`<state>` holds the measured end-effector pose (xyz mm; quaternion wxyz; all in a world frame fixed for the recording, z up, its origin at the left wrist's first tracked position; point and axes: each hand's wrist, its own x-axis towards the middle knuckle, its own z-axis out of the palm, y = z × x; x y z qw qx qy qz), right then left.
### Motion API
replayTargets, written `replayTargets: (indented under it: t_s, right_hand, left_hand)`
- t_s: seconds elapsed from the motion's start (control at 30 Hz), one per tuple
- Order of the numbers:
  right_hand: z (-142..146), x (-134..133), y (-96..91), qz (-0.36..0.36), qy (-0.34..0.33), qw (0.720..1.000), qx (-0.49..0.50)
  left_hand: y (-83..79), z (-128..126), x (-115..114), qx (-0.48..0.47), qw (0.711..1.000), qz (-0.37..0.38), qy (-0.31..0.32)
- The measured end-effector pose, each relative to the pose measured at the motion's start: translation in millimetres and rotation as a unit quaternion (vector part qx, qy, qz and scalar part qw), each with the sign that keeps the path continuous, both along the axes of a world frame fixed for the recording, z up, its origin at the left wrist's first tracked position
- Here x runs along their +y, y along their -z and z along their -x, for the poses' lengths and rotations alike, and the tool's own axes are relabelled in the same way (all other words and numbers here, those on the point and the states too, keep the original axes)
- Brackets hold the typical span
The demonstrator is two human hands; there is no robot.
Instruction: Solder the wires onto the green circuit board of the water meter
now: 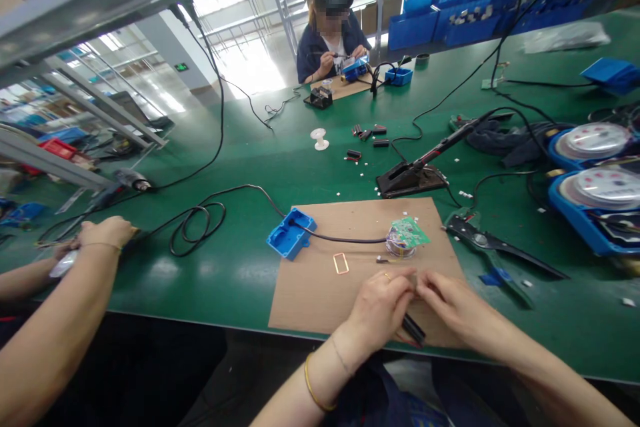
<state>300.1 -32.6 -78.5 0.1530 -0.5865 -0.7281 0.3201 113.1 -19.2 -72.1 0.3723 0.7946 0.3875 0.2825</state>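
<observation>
My left hand is closed above the cardboard sheet, with a black cylindrical part with a thin red wire sticking out below its fingers. Fingertips of my right hand are pinched together against those of the left; what lies between them is too small and covered to make out. Just beyond my hands a green circuit board rests tilted on a round part wound with wires. A black cable runs from there to an open blue housing. A thin rectangular frame lies between.
Green-handled pliers or cutters lie at right, near a black stand with a tool in it. Blue units stand far right. A white spool and black cylinders sit ahead. Co-workers' arms and a person are nearby.
</observation>
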Motion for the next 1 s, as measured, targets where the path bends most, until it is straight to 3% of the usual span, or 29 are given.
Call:
replayTargets:
  t_s: [0.07, 0.13, 0.2, 0.3, 0.43, 0.57, 0.73, 0.83, 0.93, 1.0]
  right_hand:
    - [-2, 0, -5.4, 0.044, -0.003, 0.991, 0.126]
    - [-6, 1, -7.5, 0.043, 0.039, 0.975, 0.213]
    - [-7, 3, -6.2, 0.006, 0.068, 0.969, 0.237]
    - [-1, 4, -0.9, -0.040, 0.042, 0.963, 0.265]
    - [11, 6, 7.2, -0.081, 0.079, 0.943, 0.313]
    - [16, 6, 11.1, -0.058, 0.137, 0.935, 0.321]
    - [24, 4, 0.9, -0.042, 0.157, 0.941, 0.296]
    - [20, 3, -9.3, -0.097, 0.122, 0.960, 0.233]
    - [-12, 0, -12.1, -0.205, 0.112, 0.965, 0.117]
    - [-45, -5, -5.3, -0.271, 0.184, 0.945, -0.023]
  left_hand:
    - [3.3, 0, 1, -0.018, 0.999, 0.040, 0.000]
    - [5.4, 1, 2, -0.047, 0.995, 0.078, -0.031]
    - [6.2, 2, 2, -0.081, 0.990, 0.106, -0.051]
    - [5.5, 4, 3, -0.102, 0.985, 0.124, -0.056]
    - [6.4, 4, 2, -0.056, 0.992, 0.104, -0.039]
    - [11.6, 2, 5, 0.006, 0.999, 0.031, 0.007]
    - [14.9, -6, 12, 0.033, 0.999, -0.015, 0.030]
    - [9.1, -4, 6, 0.004, 1.000, -0.003, 0.008]
    - [-4.5, 10, -9, -0.001, 0.998, -0.013, -0.063]
    - [-16.1, 22, -19, 0.012, 0.992, -0.015, -0.125]
